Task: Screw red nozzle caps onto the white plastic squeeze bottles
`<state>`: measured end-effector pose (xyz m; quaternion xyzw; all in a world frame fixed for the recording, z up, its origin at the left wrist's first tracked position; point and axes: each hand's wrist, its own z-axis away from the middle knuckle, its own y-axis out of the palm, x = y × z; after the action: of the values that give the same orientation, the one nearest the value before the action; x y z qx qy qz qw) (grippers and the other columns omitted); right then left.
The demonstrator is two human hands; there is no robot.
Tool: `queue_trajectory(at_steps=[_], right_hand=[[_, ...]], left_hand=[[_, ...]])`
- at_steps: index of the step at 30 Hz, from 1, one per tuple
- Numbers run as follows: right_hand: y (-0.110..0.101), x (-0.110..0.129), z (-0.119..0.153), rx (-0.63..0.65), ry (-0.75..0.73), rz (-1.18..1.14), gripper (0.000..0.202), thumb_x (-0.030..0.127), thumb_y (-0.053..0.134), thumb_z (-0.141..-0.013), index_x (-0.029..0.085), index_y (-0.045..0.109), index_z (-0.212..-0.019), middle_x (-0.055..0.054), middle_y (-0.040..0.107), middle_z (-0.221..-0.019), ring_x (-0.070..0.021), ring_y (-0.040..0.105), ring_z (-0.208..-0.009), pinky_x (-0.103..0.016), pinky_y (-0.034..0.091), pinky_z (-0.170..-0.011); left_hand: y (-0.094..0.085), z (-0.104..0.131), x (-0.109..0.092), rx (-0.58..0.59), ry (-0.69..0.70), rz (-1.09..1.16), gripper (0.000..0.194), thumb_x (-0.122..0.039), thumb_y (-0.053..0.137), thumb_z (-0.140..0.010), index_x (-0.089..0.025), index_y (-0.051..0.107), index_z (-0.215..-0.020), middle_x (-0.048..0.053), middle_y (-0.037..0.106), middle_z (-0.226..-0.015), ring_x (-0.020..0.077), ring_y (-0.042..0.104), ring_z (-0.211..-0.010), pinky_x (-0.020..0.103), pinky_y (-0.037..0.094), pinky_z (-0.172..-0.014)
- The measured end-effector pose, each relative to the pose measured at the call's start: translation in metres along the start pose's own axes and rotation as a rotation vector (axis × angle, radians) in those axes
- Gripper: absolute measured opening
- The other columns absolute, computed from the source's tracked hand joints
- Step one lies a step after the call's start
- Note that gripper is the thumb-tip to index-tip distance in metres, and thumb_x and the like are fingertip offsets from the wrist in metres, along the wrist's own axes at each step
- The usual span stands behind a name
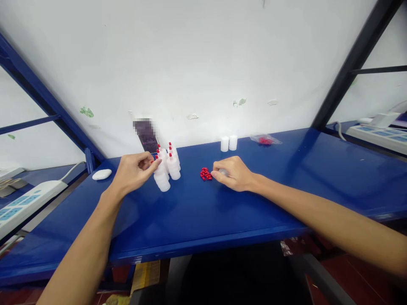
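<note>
My left hand (136, 169) is closed in a pinch at the top of the nearest white plastic bottle (163, 184), at the left of the table. A bit of a red cap (151, 162) shows between its thumb and fingers; the thumb hides the bottle's tip. Around that bottle stand several more white squeeze bottles (174, 168), upright, with red caps on their nozzles. My right hand (233, 173) is wrapped round a whitish plastic bottle (224, 172), mostly hidden by the fingers. Just left of these fingers lies a small pile of loose red caps (205, 174).
Two white cylindrical containers (224, 144) stand near the wall, beside a clear bag (265, 140) of red pieces. A dark phone-like panel (147, 135) leans on the wall behind the bottles. A white oval case (101, 174) lies left on the blue table (190, 216). Power strips flank both sides.
</note>
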<state>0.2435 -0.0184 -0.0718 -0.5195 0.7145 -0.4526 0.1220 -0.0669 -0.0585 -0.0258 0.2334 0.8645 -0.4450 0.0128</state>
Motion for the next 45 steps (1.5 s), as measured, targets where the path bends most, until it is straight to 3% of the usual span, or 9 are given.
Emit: queue_trajectory(at_steps=[6, 10, 13, 16, 21, 26, 35, 41, 45], right_hand=[[-0.001, -0.001, -0.005, 0.111, 0.175, 0.136, 0.045, 0.049, 0.038, -0.092, 0.018, 0.059, -0.068, 0.000, 0.054, -0.058, -0.0109, 0.040, -0.052, -0.026, 0.024, -0.056], [0.001, -0.007, -0.008, 0.260, 0.247, 0.259, 0.030, 0.046, 0.049, -0.087, 0.020, 0.064, -0.080, -0.001, 0.062, -0.064, -0.0124, 0.045, -0.054, -0.026, 0.024, -0.055], [0.002, -0.010, -0.008, 0.327, 0.196, 0.277, 0.024, 0.039, 0.054, -0.084, 0.023, 0.066, -0.098, -0.001, 0.066, -0.070, -0.0144, 0.052, -0.059, -0.026, 0.025, -0.056], [0.002, -0.008, -0.008, 0.351, 0.166, 0.312, 0.029, 0.042, 0.053, -0.085, 0.025, 0.065, -0.105, -0.002, 0.069, -0.074, -0.0168, 0.057, -0.063, -0.027, 0.024, -0.055], [0.001, -0.002, -0.008, 0.411, 0.128, 0.404, 0.026, 0.038, 0.051, -0.087, 0.026, 0.065, -0.106, -0.004, 0.072, -0.079, -0.0196, 0.063, -0.067, -0.028, 0.025, -0.055], [0.001, 0.002, -0.006, 0.369, 0.054, 0.366, 0.021, 0.032, 0.053, -0.085, 0.023, 0.066, -0.100, -0.003, 0.073, -0.077, -0.0184, 0.063, -0.065, -0.027, 0.027, -0.055], [0.010, 0.012, -0.001, -0.087, -0.194, 0.162, 0.018, 0.027, 0.050, -0.087, 0.019, 0.066, -0.087, 0.000, 0.070, -0.067, -0.0123, 0.056, -0.054, -0.025, 0.035, -0.058], [0.005, 0.018, 0.000, -0.053, -0.042, 0.221, 0.030, 0.042, 0.054, -0.082, 0.017, 0.064, -0.097, -0.003, 0.068, -0.073, -0.0160, 0.056, -0.063, -0.027, 0.032, -0.059], [0.001, 0.024, -0.001, 0.084, 0.047, 0.304, 0.026, 0.042, 0.052, -0.076, 0.018, 0.060, -0.079, -0.004, 0.064, -0.074, -0.0161, 0.050, -0.062, -0.029, 0.023, -0.055]], left_hand=[[-0.005, 0.001, 0.000, -0.231, -0.051, 0.064, 0.026, -0.038, 0.058, -0.084, -0.017, 0.058, -0.068, -0.006, 0.043, -0.050, 0.0075, 0.037, -0.047, 0.023, 0.030, -0.049], [0.000, 0.006, -0.021, -0.396, 0.101, 0.215, 0.030, -0.032, 0.055, -0.086, -0.018, 0.053, -0.060, -0.004, 0.047, -0.052, 0.0098, 0.040, -0.050, 0.026, 0.032, -0.052], [0.015, 0.013, -0.053, -0.271, 0.228, 0.394, 0.030, -0.031, 0.051, -0.089, -0.018, 0.053, -0.062, -0.001, 0.054, -0.058, 0.0120, 0.046, -0.057, 0.029, 0.037, -0.060], [0.035, 0.021, -0.083, 0.136, 0.333, 0.358, 0.034, -0.031, 0.045, -0.093, -0.017, 0.051, -0.062, -0.004, 0.049, -0.054, 0.0100, 0.039, -0.054, 0.030, 0.035, -0.068], [0.063, 0.028, -0.096, 0.482, 0.356, 0.236, 0.037, -0.029, 0.040, -0.095, -0.016, 0.042, -0.060, -0.007, 0.044, -0.050, 0.0083, 0.028, -0.050, 0.031, 0.033, -0.072], [0.072, 0.027, -0.088, 0.421, 0.172, 0.216, 0.030, -0.031, 0.043, -0.094, -0.018, 0.050, -0.068, -0.006, 0.047, -0.050, 0.0097, 0.040, -0.050, 0.029, 0.034, -0.067], [0.071, 0.026, -0.089, 0.471, -0.178, 0.725, 0.036, -0.049, 0.035, -0.098, -0.019, 0.052, -0.087, -0.008, 0.048, -0.048, 0.0083, 0.048, -0.037, 0.019, 0.035, -0.044], [0.074, 0.029, -0.088, 0.424, -0.189, 0.825, 0.033, -0.048, 0.039, -0.097, -0.018, 0.052, -0.091, -0.008, 0.047, -0.048, 0.0079, 0.046, -0.034, 0.018, 0.034, -0.038], [0.075, 0.032, -0.088, 0.369, -0.074, 0.685, 0.026, -0.042, 0.044, -0.096, -0.018, 0.055, -0.100, -0.009, 0.046, -0.048, 0.0070, 0.045, -0.036, 0.017, 0.033, -0.040]])
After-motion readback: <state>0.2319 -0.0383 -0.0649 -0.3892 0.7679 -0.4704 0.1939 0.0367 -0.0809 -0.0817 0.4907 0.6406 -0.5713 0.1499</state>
